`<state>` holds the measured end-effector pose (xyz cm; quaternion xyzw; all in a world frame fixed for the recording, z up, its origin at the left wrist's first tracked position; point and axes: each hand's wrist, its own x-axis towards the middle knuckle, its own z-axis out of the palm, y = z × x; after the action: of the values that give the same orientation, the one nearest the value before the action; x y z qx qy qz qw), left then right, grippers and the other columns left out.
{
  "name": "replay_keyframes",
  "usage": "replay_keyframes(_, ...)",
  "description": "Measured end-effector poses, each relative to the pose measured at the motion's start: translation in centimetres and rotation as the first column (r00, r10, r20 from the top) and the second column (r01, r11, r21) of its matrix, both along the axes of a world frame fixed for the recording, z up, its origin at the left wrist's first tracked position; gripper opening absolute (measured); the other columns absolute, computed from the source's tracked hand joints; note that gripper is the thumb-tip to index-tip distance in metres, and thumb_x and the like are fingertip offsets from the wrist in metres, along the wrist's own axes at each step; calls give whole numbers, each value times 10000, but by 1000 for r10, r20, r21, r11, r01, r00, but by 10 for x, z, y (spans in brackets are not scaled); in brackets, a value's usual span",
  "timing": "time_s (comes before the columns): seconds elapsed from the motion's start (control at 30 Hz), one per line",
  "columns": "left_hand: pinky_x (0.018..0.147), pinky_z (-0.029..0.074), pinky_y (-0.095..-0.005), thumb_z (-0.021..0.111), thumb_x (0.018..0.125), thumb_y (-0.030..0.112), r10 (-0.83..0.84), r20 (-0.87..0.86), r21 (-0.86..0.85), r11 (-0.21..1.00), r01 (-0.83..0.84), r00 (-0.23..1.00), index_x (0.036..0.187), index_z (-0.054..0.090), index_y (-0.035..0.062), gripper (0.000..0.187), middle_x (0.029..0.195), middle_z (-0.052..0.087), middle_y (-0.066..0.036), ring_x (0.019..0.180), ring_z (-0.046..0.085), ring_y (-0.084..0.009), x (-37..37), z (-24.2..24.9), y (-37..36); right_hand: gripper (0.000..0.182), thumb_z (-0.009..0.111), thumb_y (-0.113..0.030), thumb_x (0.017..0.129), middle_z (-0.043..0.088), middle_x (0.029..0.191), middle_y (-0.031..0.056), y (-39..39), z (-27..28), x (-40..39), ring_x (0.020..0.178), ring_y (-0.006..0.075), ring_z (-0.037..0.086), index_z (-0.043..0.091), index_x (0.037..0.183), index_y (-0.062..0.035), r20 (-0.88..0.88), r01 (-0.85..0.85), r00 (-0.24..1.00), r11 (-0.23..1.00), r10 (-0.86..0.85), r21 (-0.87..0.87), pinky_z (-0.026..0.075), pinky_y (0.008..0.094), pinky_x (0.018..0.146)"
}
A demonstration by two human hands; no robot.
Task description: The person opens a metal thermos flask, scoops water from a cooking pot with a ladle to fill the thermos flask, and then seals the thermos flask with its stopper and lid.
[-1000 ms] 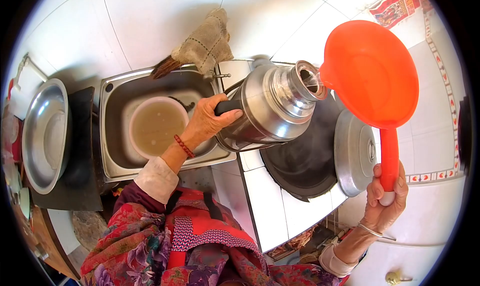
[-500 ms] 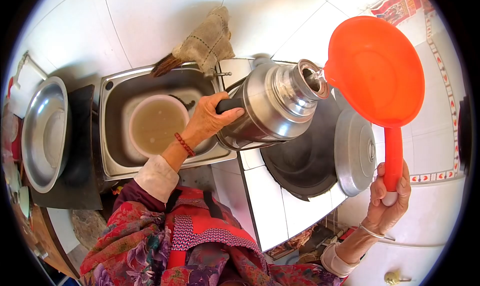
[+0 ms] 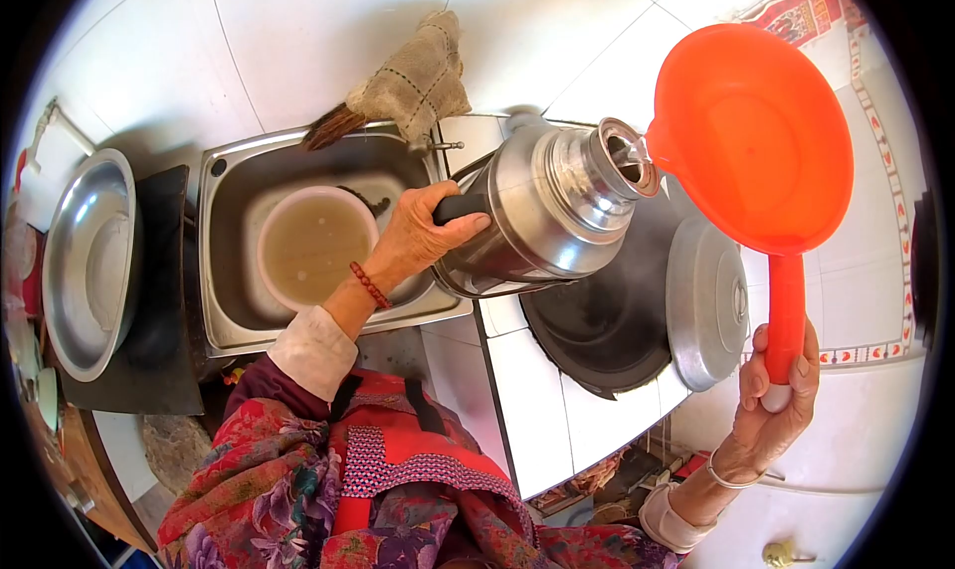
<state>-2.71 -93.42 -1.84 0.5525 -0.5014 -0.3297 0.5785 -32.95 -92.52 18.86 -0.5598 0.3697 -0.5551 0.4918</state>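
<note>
My left hand (image 3: 423,233) is closed round the black handle of a metal thermos flask (image 3: 552,206), which leans to the right with its mouth uncovered. In my right hand (image 3: 778,400) is the handle of an orange-red plastic water dipper (image 3: 751,141). The dipper's bowl is tilted, and its spout meets the thermos mouth. Clear water (image 3: 637,153) runs from the spout into the flask. Below the thermos, a large dark wok (image 3: 607,315) is set into the white tiled stove top, partly hidden by the flask.
A metal lid (image 3: 701,305) stands on edge at the wok's right side. Left of the stove, a steel sink (image 3: 224,271) holds a pale basin (image 3: 264,236) of cloudy water. A cloth (image 3: 413,82) covers the tap. Far left leans a metal basin (image 3: 65,271).
The dipper's bowl has shifted slightly up and to the right, its spout staying at the thermos mouth. Both hands keep their holds, and the water is still flowing.
</note>
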Motion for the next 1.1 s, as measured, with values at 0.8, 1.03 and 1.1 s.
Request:
replay_keyframes(0.8,518,382,-232,694,711,238,6,-10,13,1000,-6,1000,730,546,26,259,600,493,-10,570,437,-80,-1,2,1,687,622,-275,669,514,796,186,7,3,18,419,94,420,389,1170,132,-213,176,957,977,-198,-116,332,156,382)
replay_keyframes(1.03,506,371,-234,693,706,229,30,-10,-17,999,-30,1000,718,533,24,260,578,475,-16,555,424,-80,-1,2,1,674,619,-265,666,548,816,209,10,2,17,428,88,433,402,1187,103,-259,172,941,968,-216,-185,345,154,400)
replay_keyframes(1.1,490,366,-245,693,711,246,31,-10,-31,999,-31,999,707,530,18,280,573,475,-30,541,418,-91,-2,1,1,678,620,-263,661,553,819,210,11,3,19,430,87,435,403,1188,103,-271,171,937,966,-220,-192,348,155,403)
